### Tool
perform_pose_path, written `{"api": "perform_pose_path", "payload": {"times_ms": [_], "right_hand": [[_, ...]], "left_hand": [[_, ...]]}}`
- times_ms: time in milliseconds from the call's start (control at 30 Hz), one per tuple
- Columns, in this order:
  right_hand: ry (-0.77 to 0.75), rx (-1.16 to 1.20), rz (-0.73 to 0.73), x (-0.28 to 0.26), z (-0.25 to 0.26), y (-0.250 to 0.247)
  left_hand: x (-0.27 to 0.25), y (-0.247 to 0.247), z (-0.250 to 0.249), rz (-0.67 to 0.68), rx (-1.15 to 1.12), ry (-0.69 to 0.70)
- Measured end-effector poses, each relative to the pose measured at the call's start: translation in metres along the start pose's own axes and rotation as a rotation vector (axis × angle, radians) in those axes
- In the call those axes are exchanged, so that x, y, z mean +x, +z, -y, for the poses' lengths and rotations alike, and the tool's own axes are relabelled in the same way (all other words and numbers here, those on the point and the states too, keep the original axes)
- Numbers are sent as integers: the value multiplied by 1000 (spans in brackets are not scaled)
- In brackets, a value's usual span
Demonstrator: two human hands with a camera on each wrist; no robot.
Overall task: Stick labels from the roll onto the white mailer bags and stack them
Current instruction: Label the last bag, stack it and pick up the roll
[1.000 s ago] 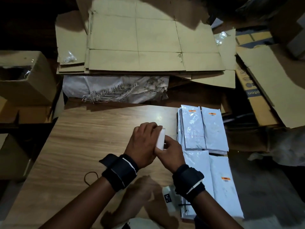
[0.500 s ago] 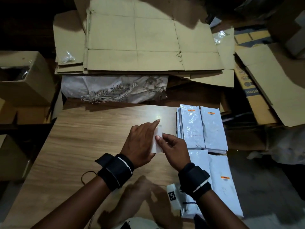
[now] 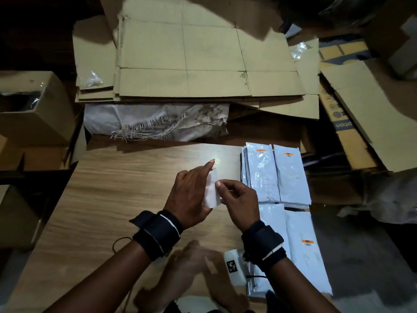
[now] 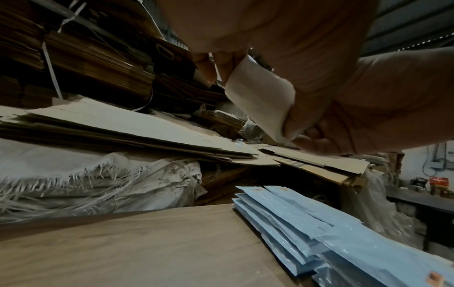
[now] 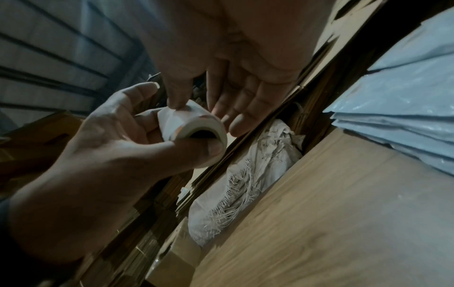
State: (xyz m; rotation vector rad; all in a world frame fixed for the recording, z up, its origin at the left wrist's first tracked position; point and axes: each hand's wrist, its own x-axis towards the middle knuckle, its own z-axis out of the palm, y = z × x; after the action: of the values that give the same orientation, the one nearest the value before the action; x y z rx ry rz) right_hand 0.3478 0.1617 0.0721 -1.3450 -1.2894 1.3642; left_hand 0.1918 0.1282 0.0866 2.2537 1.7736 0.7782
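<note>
Head: your left hand (image 3: 187, 195) grips the label roll (image 3: 211, 190) above the tabletop (image 3: 117, 195); your right hand (image 3: 239, 199) pinches its edge. White mailer bags (image 3: 276, 175) lie stacked right.
Left wrist: fingers curl round roll.
Right wrist: thumb and forefinger nip the roll's loose end.

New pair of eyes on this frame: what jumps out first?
The two hands meeting over the middle of the wooden table: the left hand grips the white label roll while the right hand picks at its edge. Next, the white mailer bags piled along the table's right side, several with orange labels, and the flattened cardboard stacked behind.
</note>
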Motion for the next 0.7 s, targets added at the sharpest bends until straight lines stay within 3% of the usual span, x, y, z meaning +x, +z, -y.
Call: {"api": "perform_pose_path", "payload": {"times_ms": [300,500,700], "right_hand": [[26,101,-24,-3,2,0],[-69,-69,-158,-2,-6,-2],[-211,-236,-140,-11,-8,5]], "left_hand": [[-4,-1,-4,-45,-87,-7],[-6,-2,-2,-1,-10,-39],[-1,3,-10,-12,125,-31]]}}
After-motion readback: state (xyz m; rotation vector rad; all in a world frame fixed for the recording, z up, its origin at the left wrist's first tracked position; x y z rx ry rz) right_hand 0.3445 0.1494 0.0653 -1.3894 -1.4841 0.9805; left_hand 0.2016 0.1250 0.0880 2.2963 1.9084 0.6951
